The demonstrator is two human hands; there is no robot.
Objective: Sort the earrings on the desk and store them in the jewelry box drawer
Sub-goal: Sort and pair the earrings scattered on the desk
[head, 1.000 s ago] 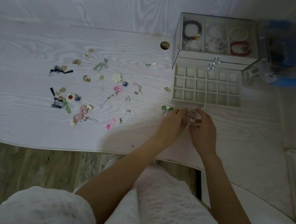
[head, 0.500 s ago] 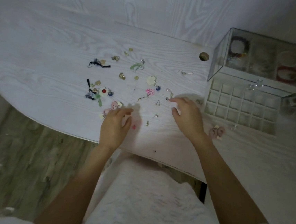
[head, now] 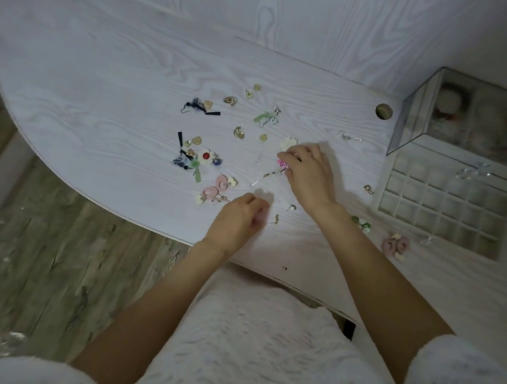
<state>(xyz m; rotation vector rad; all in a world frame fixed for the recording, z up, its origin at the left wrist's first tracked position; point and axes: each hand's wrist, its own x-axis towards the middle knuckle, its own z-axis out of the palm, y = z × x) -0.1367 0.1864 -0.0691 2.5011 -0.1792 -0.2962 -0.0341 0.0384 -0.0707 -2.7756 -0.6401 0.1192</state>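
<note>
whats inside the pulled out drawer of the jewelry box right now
The drawer is a grid of small square compartments, and those in view look bare, with no earring in them. The far row sits under the glass box and its clear handle, so its contents cannot be seen.

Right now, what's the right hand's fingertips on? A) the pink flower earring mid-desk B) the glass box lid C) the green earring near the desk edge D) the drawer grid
A: the right hand has its fingertips curled at the pink flower earring, well left of the divided drawer.
</note>
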